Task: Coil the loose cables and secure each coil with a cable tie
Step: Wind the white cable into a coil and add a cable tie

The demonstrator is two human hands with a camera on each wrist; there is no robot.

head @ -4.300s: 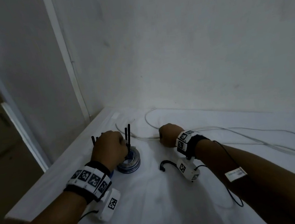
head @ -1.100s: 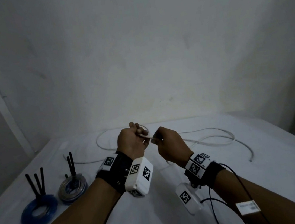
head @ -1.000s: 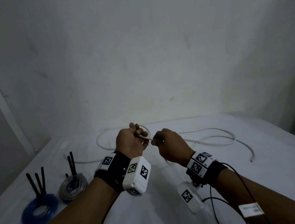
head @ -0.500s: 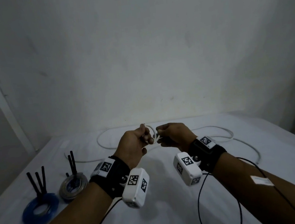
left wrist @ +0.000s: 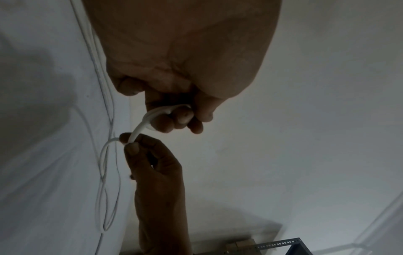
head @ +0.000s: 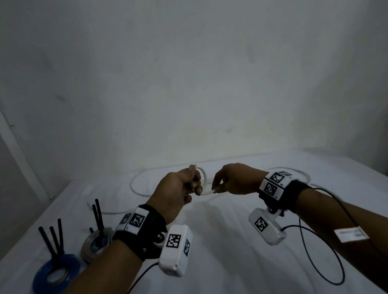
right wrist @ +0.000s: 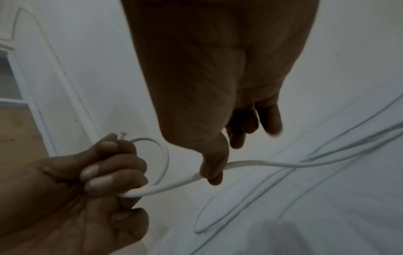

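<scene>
While both hands grip white cable [head: 206,187], white tbl cloth [head: 224,252], bare wall [head: 204,73] behind.

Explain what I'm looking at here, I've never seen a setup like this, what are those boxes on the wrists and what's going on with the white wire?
No machine: a person works bare-handed, with cameras worn on the head and both wrists. The wide picture is the head view; the close ones look along each hand. The left hand has a grip on a first small loop of the white cable; the right hand pinches the cable just beyond. The rest trails over the white sheet. At left lie a blue coil and a grey coil, black ties sticking up.
</scene>
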